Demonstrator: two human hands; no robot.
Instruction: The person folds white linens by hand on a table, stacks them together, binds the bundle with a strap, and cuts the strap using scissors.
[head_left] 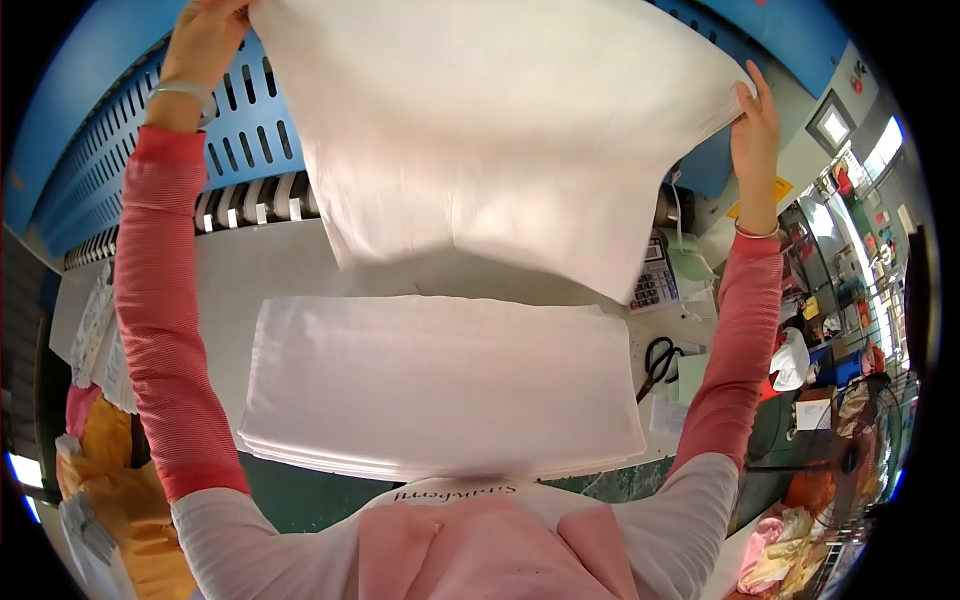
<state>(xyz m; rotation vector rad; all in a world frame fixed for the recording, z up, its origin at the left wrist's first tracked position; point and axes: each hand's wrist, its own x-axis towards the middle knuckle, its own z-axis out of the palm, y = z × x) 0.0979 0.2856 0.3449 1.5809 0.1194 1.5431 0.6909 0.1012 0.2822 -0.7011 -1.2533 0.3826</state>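
A large white cloth [470,130] hangs spread between my raised hands. My left hand [212,45] is closed on its upper left corner, at the top edge of the view, with some fingers cut off. At the upper right my right hand [755,115] pinches the other corner between thumb and fingers, one finger pointing up. Below the hanging cloth, a stack of folded white cloths [440,385] lies flat on the grey table [225,300], near its front edge. The hanging cloth's lower edge is just beyond the stack.
Behind the cloth stands a blue slotted machine [240,110] with a row of dark rollers. A calculator [655,280], black scissors [657,362] and papers lie right of the stack. Orange cloth [125,500] is at the lower left, cluttered shelves at the right.
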